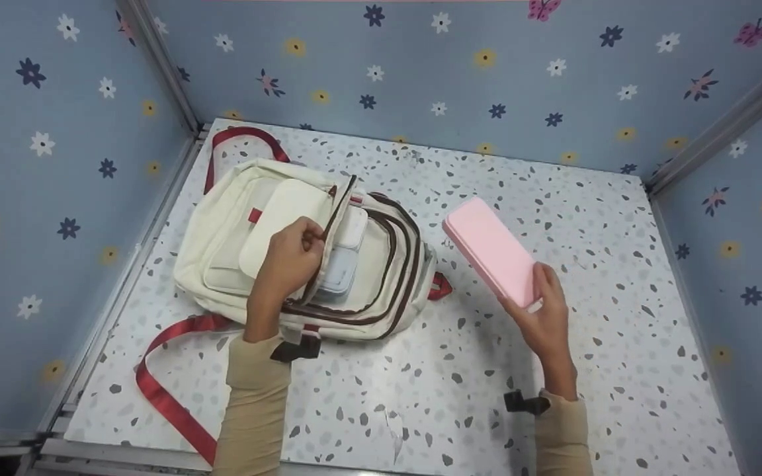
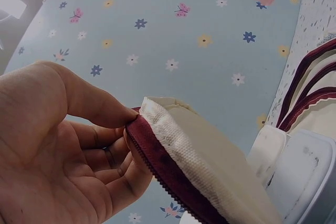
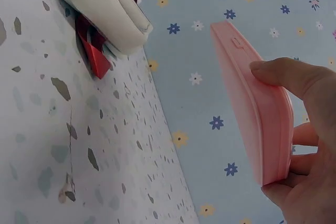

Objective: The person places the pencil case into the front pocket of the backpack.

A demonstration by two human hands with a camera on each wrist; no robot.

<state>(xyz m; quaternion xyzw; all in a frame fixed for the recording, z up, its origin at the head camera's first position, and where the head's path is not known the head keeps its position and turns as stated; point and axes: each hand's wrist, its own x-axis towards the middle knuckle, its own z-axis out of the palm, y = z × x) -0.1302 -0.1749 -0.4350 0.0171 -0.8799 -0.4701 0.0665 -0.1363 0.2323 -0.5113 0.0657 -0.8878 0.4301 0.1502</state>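
The right hand (image 1: 545,317) grips one end of a pink case (image 1: 492,251) above the right half of the table (image 1: 606,264); the left hand (image 1: 288,261) pinches the zipper flap of the cream backpack (image 1: 235,231) near the left edge, holding the pocket open. Next move, probably: the case into that opening, beside the white box (image 1: 344,264), which is perhaps a container; behind, flowered blue walls (image 1: 487,66).

A white tabletop (image 1: 553,396) speckled with grey and dark flecks is seen, closed in on three sides by blue walls (image 1: 487,79) printed with small flowers and butterflies. Metal rails (image 1: 163,73) are set along the corners where the walls meet, and another rail (image 1: 116,453) is fitted along the near edge.
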